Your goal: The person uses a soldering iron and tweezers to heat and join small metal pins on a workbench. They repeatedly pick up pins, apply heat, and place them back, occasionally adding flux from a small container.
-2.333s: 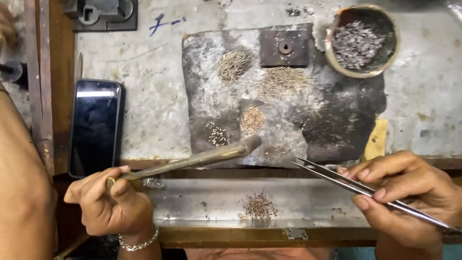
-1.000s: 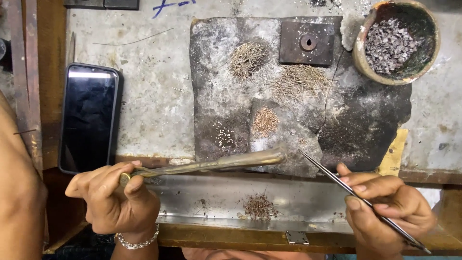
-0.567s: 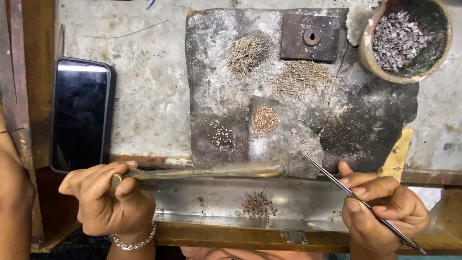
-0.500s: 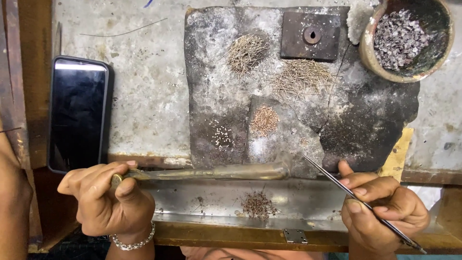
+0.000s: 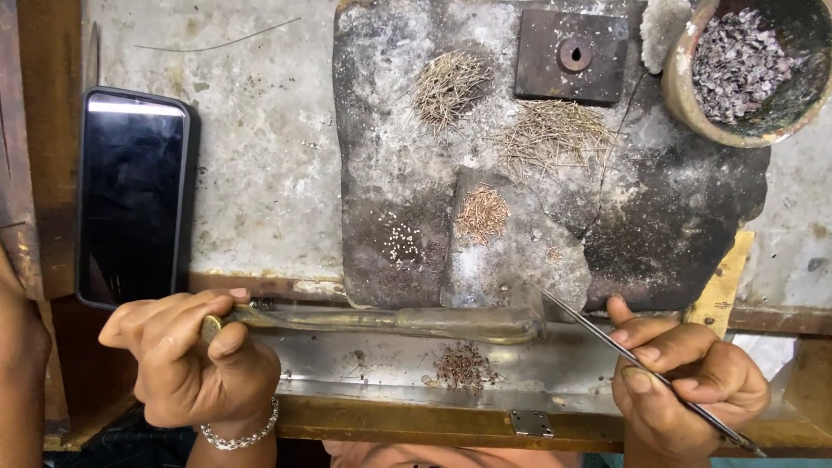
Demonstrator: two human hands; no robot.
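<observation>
Nearest the viewer, the left hand [image 5: 195,355], a bead bracelet [image 5: 238,433] at its wrist, has its grip closed around the near end of a long brass blowpipe [image 5: 390,321] that lies level along the front edge of the bench [image 5: 269,173], its far tip ending just beside the tip of the tweezers [image 5: 646,368]. The right hand [image 5: 685,381] pinches these slim metal tweezers between thumb and fingers, the shaft slanting up and left. Below both tools a shiny metal tray [image 5: 555,360] with a small hinge on its front rail catches a little heap of brown filings [image 5: 464,366].

Beyond the tray edge a dark charred slab [image 5: 659,234] carries small piles: pale beads [image 5: 400,245], short copper-coloured wire bits [image 5: 483,212], and two looser tufts of fine wire [image 5: 451,82] farther back. A square dark metal block [image 5: 607,82] with a hole sits at the slab's far side. At far right a round clay bowl [image 5: 693,100] holds grey metal scraps. Left of the slab, bare pale surface lies open up to a black phone [image 5: 130,195].
</observation>
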